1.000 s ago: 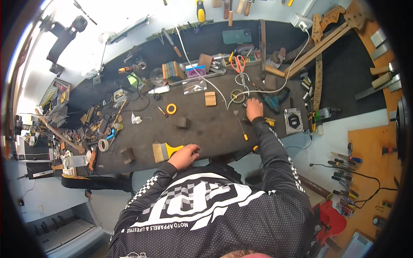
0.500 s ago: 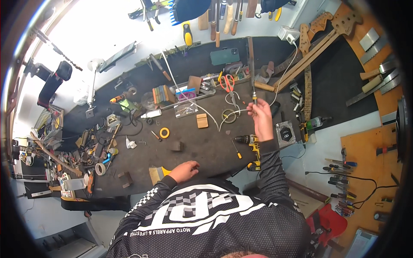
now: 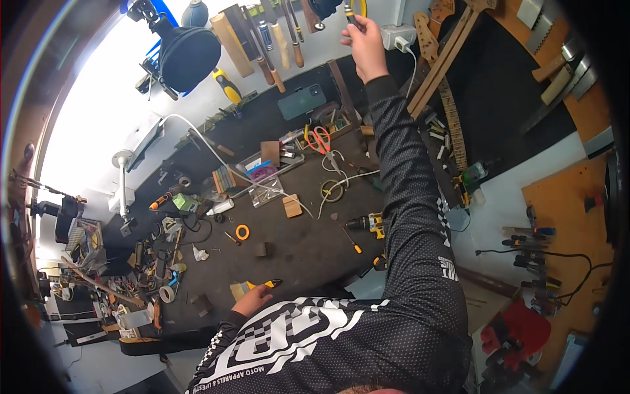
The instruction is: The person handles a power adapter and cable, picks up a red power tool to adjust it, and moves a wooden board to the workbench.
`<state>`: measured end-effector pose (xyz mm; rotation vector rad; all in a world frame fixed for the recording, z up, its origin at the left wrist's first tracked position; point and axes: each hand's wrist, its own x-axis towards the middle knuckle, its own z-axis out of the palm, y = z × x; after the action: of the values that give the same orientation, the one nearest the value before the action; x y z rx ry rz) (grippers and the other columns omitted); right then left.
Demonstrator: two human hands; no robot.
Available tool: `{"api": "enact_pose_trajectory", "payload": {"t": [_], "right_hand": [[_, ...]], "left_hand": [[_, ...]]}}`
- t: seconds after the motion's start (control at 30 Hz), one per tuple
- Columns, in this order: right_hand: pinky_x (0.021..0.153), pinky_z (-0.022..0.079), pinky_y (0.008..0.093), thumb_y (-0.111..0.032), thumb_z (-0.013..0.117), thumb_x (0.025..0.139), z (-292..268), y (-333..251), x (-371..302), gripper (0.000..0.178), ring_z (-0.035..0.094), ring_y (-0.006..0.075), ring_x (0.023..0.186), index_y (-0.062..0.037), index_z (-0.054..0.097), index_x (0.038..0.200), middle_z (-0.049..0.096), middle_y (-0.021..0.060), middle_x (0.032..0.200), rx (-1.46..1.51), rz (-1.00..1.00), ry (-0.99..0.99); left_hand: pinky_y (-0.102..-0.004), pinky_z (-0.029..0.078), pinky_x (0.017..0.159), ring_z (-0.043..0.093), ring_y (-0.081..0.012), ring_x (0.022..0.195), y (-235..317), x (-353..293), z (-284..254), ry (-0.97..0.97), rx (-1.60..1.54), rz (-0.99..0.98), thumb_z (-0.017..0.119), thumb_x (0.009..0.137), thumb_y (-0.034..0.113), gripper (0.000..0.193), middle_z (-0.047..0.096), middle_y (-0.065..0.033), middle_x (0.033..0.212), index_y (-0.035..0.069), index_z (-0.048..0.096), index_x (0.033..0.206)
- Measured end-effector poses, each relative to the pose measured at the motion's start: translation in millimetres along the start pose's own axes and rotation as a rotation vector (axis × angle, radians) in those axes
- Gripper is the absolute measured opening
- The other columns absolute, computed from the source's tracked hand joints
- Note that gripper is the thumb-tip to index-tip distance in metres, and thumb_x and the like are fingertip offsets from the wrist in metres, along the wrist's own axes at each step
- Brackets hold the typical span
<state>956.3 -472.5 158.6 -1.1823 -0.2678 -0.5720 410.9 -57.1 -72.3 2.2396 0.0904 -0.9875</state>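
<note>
The right hand point(image 3: 366, 49) was up beyond the counter point(image 3: 295, 253), gripping a slim tool point(image 3: 351, 16) near the hanging tools point(image 3: 281, 46). The left hand point(image 3: 252, 301) was right by a yellow-handled paintbrush point(image 3: 240, 291) at the near edge. Farther off lay a drill point(image 3: 375, 225), an orange tape roll point(image 3: 247, 232) and a wooden block point(image 3: 291, 205).

Slim tool point(image 3: 350, 11) in the right hand point(image 3: 369, 47): lower part concealed in the grip, upper end at the picture's top edge, kind not determinable. Paintbrush point(image 3: 240, 291): partly covered by the left hand point(image 3: 252, 301). Drill point(image 3: 375, 224): partly obscured beside the right sleeve point(image 3: 412, 177). Cluttered items point(image 3: 126, 287) at the left of the worktop point(image 3: 295, 249): too small to identify.
</note>
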Motion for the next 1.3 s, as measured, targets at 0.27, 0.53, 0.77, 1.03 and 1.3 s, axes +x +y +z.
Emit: {"api": "enact_pose_trajectory", "payload": {"t": [0.27, 0.53, 0.77, 1.03, 1.3], "right_hand": [[0.082, 0.060, 0.0330, -0.010, 0.068, 0.100, 14.4, 28.6, 24.0, 0.037, 0.068, 0.0203, 0.100, 0.0042, 0.056, 0.132, 0.064, 0.0131, 0.122, -0.119, -0.006, -0.018], [0.078, 0.057, 0.0384, -0.018, 0.069, 0.098, -29.8, -7.4, -83.2, 0.022, 0.071, 0.0248, 0.084, 0.0003, 0.067, 0.110, 0.073, 0.0102, 0.090, -0.596, -0.040, -0.138], [0.084, 0.058, 0.0512, -0.033, 0.071, 0.093, -115.4, -24.3, -379.6, 0.033, 0.072, 0.0416, 0.096, -0.0006, 0.074, 0.094, 0.075, 0.0224, 0.098, -1.266, 0.818, -0.943], [0.070, 0.061, 0.0493, -0.011, 0.061, 0.089, -161.3, 20.9, -531.7, 0.022, 0.076, 0.0388, 0.076, -0.0001, 0.062, 0.108, 0.073, 0.0204, 0.076, -1.488, 0.557, -0.898], [0.073, 0.060, 0.0499, -0.014, 0.062, 0.090, -171.6, 24.6, -519.8, 0.022, 0.074, 0.0405, 0.078, 0.0009, 0.063, 0.106, 0.075, 0.0207, 0.083, -1.371, 0.546, -0.928]], "left_hand": [[-0.0414, 0.055, 0.096, 0.070, -0.0356, 0.114, 13.3, -6.2, -2.0, 0.077, 0.018, 0.028, 0.070, 0.100, 0.026, 0.037, 0.072, -0.0209, 0.121, 0.000, 0.066, 0.126], [-0.0438, 0.053, 0.090, 0.067, -0.0373, 0.104, 13.0, 8.0, 9.9, 0.136, 0.013, 0.112, 0.069, 0.097, 0.024, 0.033, 0.068, -0.0213, 0.111, 0.001, 0.066, 0.122], [-0.0444, 0.055, 0.097, 0.069, -0.0378, 0.114, -0.8, 27.5, 12.5, -0.039, 0.044, 0.050, 0.069, 0.099, 0.028, 0.039, 0.070, -0.0216, 0.123, 0.000, 0.066, 0.127], [-0.0483, 0.052, 0.102, 0.065, -0.0427, 0.120, 31.7, 45.2, 10.1, -0.047, 0.246, 0.171, 0.068, 0.098, 0.030, 0.042, 0.068, -0.0245, 0.127, 0.000, 0.064, 0.128], [-0.0473, 0.054, 0.099, 0.066, -0.0417, 0.116, 12.1, 41.3, 9.9, -0.029, 0.225, 0.135, 0.069, 0.098, 0.029, 0.039, 0.069, -0.0226, 0.123, 0.002, 0.066, 0.126]]}}
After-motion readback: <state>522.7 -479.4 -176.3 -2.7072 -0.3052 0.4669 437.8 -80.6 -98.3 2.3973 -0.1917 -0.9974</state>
